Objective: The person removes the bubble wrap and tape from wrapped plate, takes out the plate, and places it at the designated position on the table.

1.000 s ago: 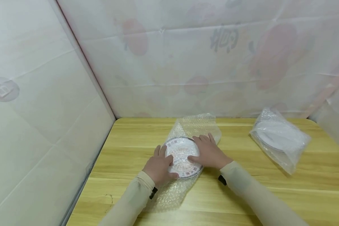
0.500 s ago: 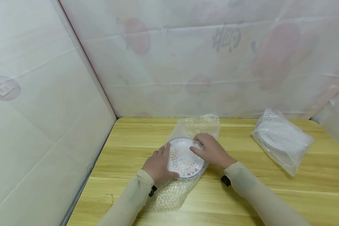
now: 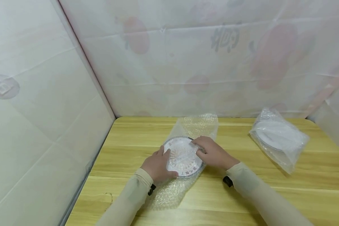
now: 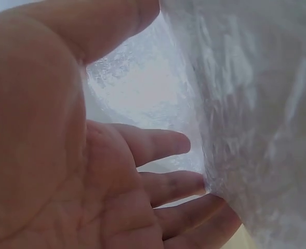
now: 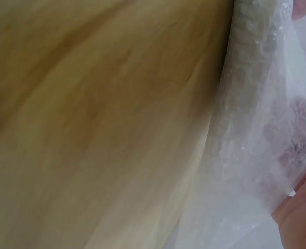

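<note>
A round white plate (image 3: pixel 183 157) with a dark patterned rim and printed characters lies in the middle of the table, under and on clear bubble wrap (image 3: pixel 169 194). My left hand (image 3: pixel 157 166) rests at the plate's left side, fingers extended and thumb at the near rim. In the left wrist view its fingers (image 4: pixel 163 145) touch the film. At the right rim my right hand (image 3: pixel 214 153) has its fingers curled and pinches the bubble wrap. The right wrist view shows the wrap's edge (image 5: pixel 241 124) raised beside that hand, most of which is outside the frame.
A second plate wrapped in bubble wrap (image 3: pixel 279 138) lies at the back right of the wooden table (image 3: pixel 243 197). Pale printed sheets hang behind as a back wall (image 3: pixel 169 62) and along the left as a side wall (image 3: pixel 45 125).
My right hand's fingers have gone from spread flat over the plate to curled at its right edge, with the hand slightly further right. The left hand stays at the plate's left side.
</note>
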`<act>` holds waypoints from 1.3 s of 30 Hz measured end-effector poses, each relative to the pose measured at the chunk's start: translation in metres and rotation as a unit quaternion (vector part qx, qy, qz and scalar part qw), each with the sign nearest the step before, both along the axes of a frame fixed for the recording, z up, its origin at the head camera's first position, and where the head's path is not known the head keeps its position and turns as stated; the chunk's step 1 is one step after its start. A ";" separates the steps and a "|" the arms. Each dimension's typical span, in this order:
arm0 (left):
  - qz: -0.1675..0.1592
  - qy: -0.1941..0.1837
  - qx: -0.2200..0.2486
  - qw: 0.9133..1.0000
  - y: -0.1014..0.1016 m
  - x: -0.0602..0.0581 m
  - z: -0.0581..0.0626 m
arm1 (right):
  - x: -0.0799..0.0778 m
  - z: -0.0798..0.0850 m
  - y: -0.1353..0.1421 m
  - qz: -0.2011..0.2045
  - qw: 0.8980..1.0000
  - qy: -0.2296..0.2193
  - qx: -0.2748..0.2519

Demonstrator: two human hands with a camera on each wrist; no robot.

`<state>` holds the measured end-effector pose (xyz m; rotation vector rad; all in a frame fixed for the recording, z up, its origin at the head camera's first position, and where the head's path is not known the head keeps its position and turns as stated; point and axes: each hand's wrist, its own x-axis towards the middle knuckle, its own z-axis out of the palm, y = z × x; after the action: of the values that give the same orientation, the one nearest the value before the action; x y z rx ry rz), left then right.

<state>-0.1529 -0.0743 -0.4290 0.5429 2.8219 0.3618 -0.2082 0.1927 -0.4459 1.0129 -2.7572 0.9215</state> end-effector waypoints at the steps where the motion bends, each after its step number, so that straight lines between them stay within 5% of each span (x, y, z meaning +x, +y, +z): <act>1: -0.002 0.001 -0.005 1.000 0.001 0.000 0.000 | 0.001 0.000 0.001 -0.004 1.000 -0.005 0.001; 13: 0.006 0.002 -0.001 1.000 0.002 -0.001 0.000 | 0.010 0.014 0.020 -0.003 0.999 -0.022 -0.040; 31: 0.014 -0.007 -0.008 1.000 0.000 -0.001 0.000 | 0.039 0.009 0.086 0.021 0.996 0.087 -0.018; 35: 0.017 -0.007 -0.011 1.000 0.001 -0.002 0.001 | 0.041 0.003 0.100 0.043 0.990 0.134 -0.014; 39: 0.018 -0.008 -0.007 1.000 0.001 -0.004 0.000 | 0.043 -0.004 0.113 0.087 0.987 0.132 -0.022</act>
<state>-0.1566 -0.0736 -0.4285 0.4843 2.8196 0.3511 -0.1657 0.3061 -0.4501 1.2829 -2.4534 0.7968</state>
